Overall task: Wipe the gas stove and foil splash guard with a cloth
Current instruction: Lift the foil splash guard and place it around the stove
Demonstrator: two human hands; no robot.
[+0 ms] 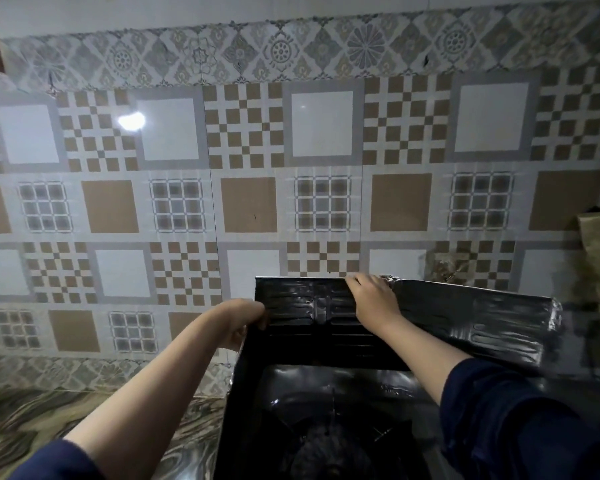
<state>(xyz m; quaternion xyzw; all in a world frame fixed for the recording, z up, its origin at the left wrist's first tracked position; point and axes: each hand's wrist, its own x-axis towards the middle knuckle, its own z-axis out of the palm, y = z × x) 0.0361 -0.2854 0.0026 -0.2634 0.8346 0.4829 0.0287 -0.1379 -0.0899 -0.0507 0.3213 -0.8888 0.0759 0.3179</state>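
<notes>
Against a patterned tiled wall (250, 202), 2 hands hold the foil splash guard (465, 323) around the gas stove (326, 427), left hand (243, 323) gripping its corner, right hand (373, 299) flat on top; thin foil may crumple under pressure

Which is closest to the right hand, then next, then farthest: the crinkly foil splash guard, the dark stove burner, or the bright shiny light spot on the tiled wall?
From the right hand:
1. Crinkled silver foil splash guard, right under the hand, which touches its top edge.
2. Dark round gas stove burner, below the hand.
3. Bright light reflection on the patterned tiled wall, far up to the left.
</notes>
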